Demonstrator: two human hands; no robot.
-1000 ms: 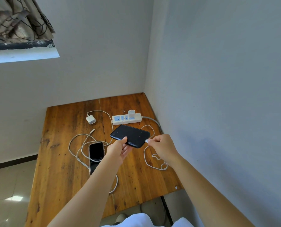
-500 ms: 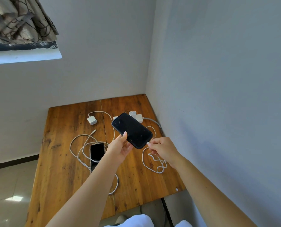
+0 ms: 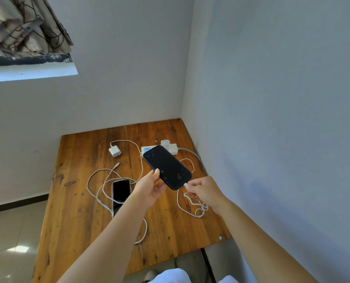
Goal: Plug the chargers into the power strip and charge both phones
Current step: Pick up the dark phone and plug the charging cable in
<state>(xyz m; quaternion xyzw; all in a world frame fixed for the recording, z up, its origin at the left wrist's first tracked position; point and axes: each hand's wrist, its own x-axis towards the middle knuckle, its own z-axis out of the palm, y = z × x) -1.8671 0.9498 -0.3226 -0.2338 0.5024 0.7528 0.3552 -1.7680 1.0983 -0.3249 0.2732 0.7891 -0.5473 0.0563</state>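
Left hand (image 3: pixel 149 187) clasped on the lower side edge of a dark phone (image 3: pixel 167 167), lifted clear above the table (image 3: pixel 78 201), screen up, small ring lit low on the glass. Right hand (image 3: pixel 205 189) pinched on the white cable plug (image 3: pixel 185 184), pressed at the phone's bottom end; seated or not, impossible to tell. Cable slack (image 3: pixel 192 205) coiled below, toward the right edge. Power strip (image 3: pixel 173 149) near the far right corner, one charger (image 3: pixel 166 142) plugged in. Second charger (image 3: pixel 114 151) loose mid-table toward the far edge. Second phone (image 3: pixel 121 190) flat amid white cable loops (image 3: pixel 97 190).
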